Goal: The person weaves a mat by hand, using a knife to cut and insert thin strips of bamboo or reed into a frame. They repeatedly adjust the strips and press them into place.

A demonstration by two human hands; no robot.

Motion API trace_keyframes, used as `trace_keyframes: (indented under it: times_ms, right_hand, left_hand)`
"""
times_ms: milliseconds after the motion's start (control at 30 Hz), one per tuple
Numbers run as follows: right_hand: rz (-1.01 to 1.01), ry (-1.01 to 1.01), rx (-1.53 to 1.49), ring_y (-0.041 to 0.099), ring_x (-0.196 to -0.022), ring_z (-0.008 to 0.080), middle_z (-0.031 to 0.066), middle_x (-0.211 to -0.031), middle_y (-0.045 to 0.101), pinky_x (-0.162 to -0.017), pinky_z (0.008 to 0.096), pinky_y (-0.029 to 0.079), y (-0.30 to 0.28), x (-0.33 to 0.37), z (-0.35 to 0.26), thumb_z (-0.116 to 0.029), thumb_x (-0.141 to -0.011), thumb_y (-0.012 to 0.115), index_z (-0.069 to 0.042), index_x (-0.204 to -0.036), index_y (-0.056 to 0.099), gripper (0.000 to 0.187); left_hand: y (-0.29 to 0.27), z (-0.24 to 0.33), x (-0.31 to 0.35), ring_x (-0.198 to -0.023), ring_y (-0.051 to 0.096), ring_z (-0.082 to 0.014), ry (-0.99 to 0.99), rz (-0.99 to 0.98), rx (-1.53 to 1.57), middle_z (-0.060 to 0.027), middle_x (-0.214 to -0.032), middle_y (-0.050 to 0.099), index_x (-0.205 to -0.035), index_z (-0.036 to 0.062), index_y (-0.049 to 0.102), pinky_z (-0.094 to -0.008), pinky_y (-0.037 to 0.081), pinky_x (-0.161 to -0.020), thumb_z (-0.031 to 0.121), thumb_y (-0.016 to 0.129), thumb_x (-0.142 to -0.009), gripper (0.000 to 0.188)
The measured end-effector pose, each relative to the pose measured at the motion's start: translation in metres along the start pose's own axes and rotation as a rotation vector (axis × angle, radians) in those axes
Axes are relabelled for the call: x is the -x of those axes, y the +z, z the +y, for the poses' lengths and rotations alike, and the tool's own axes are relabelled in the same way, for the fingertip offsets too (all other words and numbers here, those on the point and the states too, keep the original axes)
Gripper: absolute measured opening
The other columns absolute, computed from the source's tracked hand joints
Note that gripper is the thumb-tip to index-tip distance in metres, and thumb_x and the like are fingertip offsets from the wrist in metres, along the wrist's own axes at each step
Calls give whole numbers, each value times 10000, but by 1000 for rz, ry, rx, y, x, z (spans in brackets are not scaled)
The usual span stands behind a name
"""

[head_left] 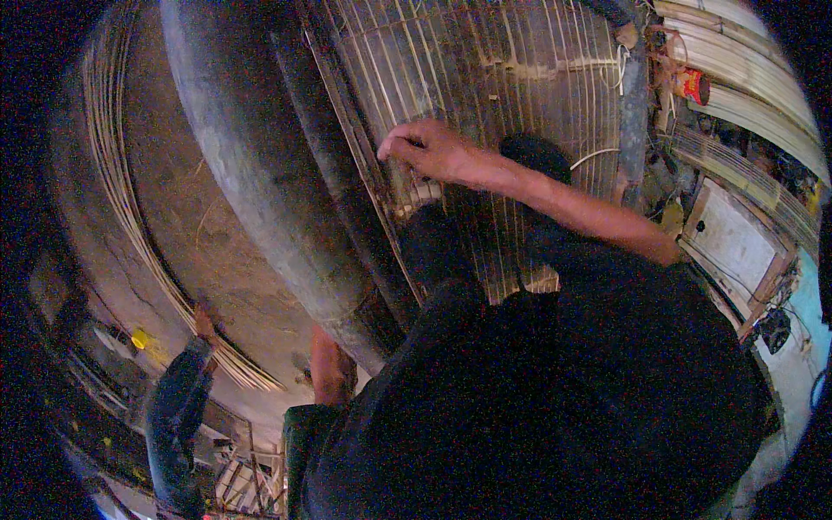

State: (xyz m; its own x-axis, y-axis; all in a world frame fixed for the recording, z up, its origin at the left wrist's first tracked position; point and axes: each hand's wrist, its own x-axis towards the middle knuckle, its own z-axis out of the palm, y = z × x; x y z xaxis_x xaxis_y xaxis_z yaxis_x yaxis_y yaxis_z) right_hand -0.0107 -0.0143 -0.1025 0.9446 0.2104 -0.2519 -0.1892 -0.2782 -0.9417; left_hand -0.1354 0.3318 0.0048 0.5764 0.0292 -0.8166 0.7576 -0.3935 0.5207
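Observation:
My right hand point(425, 152) reaches in from the right, its fingers curled together over a long dark bar point(368, 173). Whatever those fingers hold, if anything, is too small to make out. Beneath and beyond it run many thin pale parallel strands point(511, 95). A thick grey roller point(251, 173) lies slantwise to the left of the bar. My left forearm point(329, 368) comes out of a dark green sleeve at the roller's near end; its hand is hidden there, so its fingers do not show.
At the left, another person's blue sleeve point(178, 407) leads to a hand point(205, 322) at a long bundle of thin pale strips point(113, 147). A grey post point(633, 113) edges the strands. Farther right are a red can point(691, 87) and a framed white panel point(735, 227).

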Motion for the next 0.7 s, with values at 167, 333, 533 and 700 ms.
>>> trace_keyframes:
  times_ms: [167, 333, 533, 700]
  right_hand:
    - [-116, 331, -127, 553, -695, 75, 23, -745, 571, -572, 256, 486, -4, 0, -17, -324, -953, 488, -78, -963, 657, 299]
    - [-195, 329, -186, 573, -710, 96, 28, -767, 576, -573, 267, 497, -11, -2, -13, -332, -952, 491, -93, -983, 656, 292]
    - [-387, -42, 179, 617, -760, 226, 51, -828, 621, -644, 361, 512, -6, 14, -36, -207, -891, 515, -178, -1110, 624, 247]
    - [-619, -470, 657, 618, -832, 262, 70, -902, 609, -665, 395, 503, 8, 30, -40, -159, -859, 461, -278, -1291, 490, 449]
  left_hand:
    - [-2, 1, -3, -855, 599, -157, 3, 21, 8, -91, -973, 636, -1109, -6, 590, -299, 479, -773, 265, 519, -950, 322]
    - [-4, 4, -7, -853, 598, -157, 3, 30, 11, -90, -971, 636, -1108, -6, 590, -300, 479, -772, 265, 518, -950, 321]
    - [-4, 1, -3, -851, 598, -158, -9, 32, 20, -90, -967, 637, -1106, -5, 590, -300, 478, -771, 264, 518, -950, 320]
    - [-6, 0, -1, -850, 598, -158, -11, 36, 18, -89, -965, 637, -1104, -5, 591, -301, 478, -770, 264, 517, -950, 319]
